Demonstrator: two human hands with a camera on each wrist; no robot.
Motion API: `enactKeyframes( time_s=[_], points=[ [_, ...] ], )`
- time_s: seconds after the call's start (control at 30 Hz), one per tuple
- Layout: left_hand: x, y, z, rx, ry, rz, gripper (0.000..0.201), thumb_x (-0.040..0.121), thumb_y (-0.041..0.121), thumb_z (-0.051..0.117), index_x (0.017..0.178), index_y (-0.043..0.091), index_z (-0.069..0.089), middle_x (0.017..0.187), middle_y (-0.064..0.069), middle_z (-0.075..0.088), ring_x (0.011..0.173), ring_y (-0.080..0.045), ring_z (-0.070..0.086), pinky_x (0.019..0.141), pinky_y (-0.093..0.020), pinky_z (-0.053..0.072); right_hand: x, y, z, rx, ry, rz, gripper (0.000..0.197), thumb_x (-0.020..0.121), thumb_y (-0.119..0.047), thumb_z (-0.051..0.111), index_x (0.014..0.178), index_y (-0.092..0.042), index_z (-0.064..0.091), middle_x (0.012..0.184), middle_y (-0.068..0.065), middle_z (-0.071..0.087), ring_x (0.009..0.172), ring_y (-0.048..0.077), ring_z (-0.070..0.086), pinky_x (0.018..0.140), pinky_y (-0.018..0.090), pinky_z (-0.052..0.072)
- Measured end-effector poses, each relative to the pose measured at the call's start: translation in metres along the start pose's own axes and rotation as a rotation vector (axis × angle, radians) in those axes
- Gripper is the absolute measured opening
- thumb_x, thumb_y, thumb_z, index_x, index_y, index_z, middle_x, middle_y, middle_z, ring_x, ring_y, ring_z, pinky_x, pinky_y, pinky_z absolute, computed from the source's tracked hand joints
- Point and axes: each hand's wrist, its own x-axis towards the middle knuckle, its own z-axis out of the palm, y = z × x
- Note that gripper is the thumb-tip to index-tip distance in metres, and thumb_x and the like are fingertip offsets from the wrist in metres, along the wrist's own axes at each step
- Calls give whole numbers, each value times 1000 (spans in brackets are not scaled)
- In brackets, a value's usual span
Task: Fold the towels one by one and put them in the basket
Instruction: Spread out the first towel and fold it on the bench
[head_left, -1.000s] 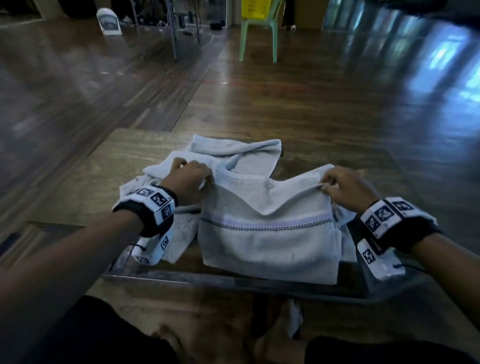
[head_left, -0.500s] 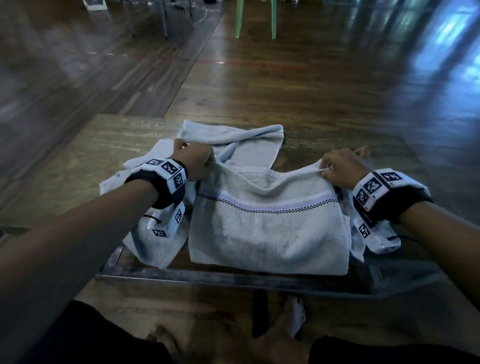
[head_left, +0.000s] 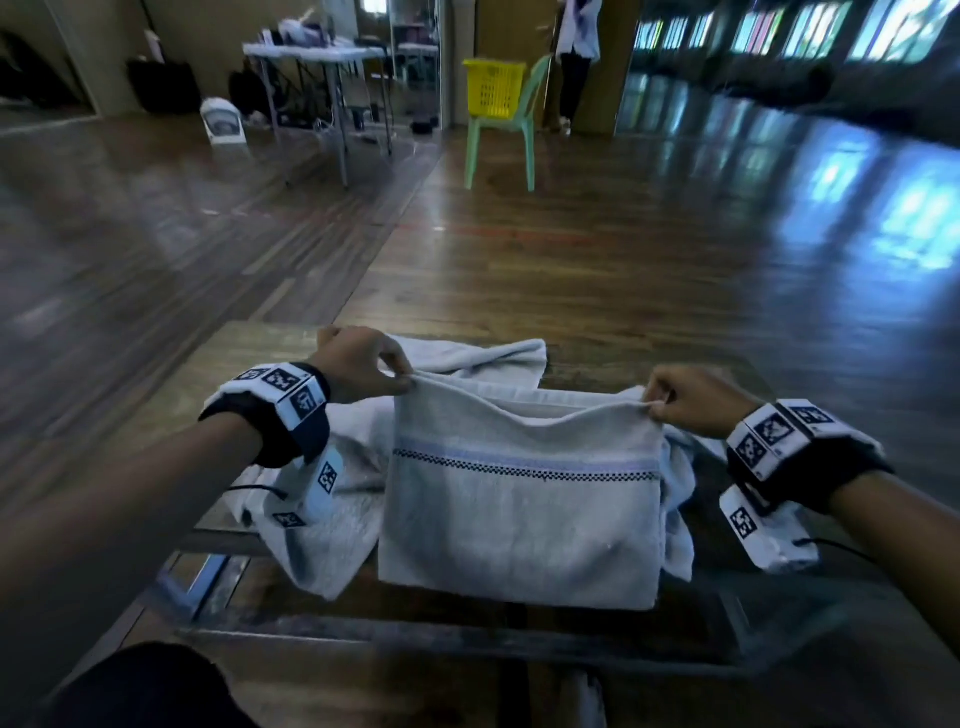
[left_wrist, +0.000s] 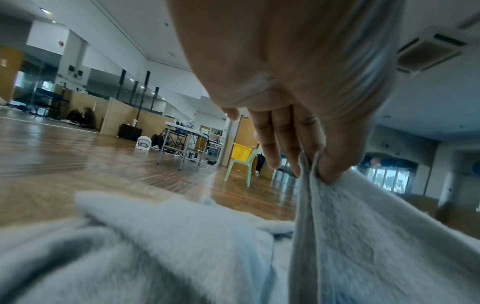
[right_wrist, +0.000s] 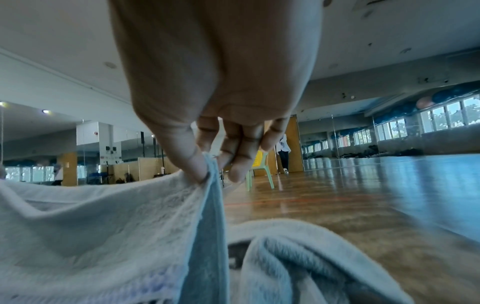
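Note:
A folded pale grey towel (head_left: 519, 509) with a checked band hangs over the near part of the low wooden table (head_left: 249, 364). My left hand (head_left: 402, 382) pinches its top left corner (left_wrist: 311, 170) between thumb and fingers. Its top right corner (right_wrist: 207, 166) is pinched by my right hand (head_left: 657, 408). The top edge sags between the two hands. More loose towels (head_left: 337, 525) lie crumpled under and behind it. A yellow basket (head_left: 493, 88) sits on a green chair (head_left: 501, 140) far across the room.
The table has a metal frame (head_left: 415, 639) along its near edge, and my legs are below it. Wooden floor (head_left: 623, 249) stretches to the chair. A folding table (head_left: 322, 57) with gear and a white fan (head_left: 223, 122) stand at the back left. A person (head_left: 574, 52) stands behind the chair.
Both hands have lifted the towel's top corners up off the pile, pulling its upper edge taut. My head has tilted up, bringing the chair and basket into view.

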Motion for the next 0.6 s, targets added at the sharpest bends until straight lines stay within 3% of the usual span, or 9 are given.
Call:
enactKeyframes(
  time_s=[0.1,0.2,0.27,0.33,0.4,0.5,0.6],
  points=[
    [-21,14,-38,-54,14,10,6,78,39,72,77,35,67,76,25,59,84,-8,57,85,-33,39,-22,0,-32,83,42,-20,22,79,-13,65,75,-30,52,78,-11,57,78,13,55,68,28,39],
    [-42,34,-73,-107,81,36,7,78,36,72,78,30,69,70,25,58,70,5,57,64,-12,38,-43,-6,-64,123,111,-75,17,80,-7,63,90,-20,59,86,-1,63,74,10,55,61,18,40],
    [-53,45,-93,-176,129,28,13,74,41,74,68,35,65,59,24,59,64,6,54,58,-10,37,-55,-12,-86,95,135,-107,18,80,-4,61,92,-18,64,81,-3,63,69,3,53,59,13,38],
    [-62,53,-110,-299,157,51,18,71,43,76,60,33,65,55,26,61,58,6,54,56,-15,39,-68,-18,-108,49,141,-137,19,81,-5,60,87,-21,67,75,-10,62,68,-2,52,59,20,38],
    [-71,64,-125,-380,185,88,16,76,33,74,65,26,65,55,21,62,54,8,53,56,-19,40,-80,-20,-127,38,171,-154,19,82,-6,60,85,-23,68,75,-10,63,70,3,55,66,27,41],
    [-85,78,-140,-394,242,147,13,82,19,69,80,7,66,68,6,60,56,6,54,53,-6,40,-97,-22,-147,61,219,-163,14,85,-8,60,89,-19,68,84,-3,68,81,15,61,75,34,48],
    [-93,84,-148,-511,273,177,20,81,11,69,92,-3,61,78,-4,60,60,2,55,53,-7,42,-112,-26,-160,101,267,-183,12,86,-10,61,91,-19,66,87,0,69,84,16,63,75,31,48]
  ],
)
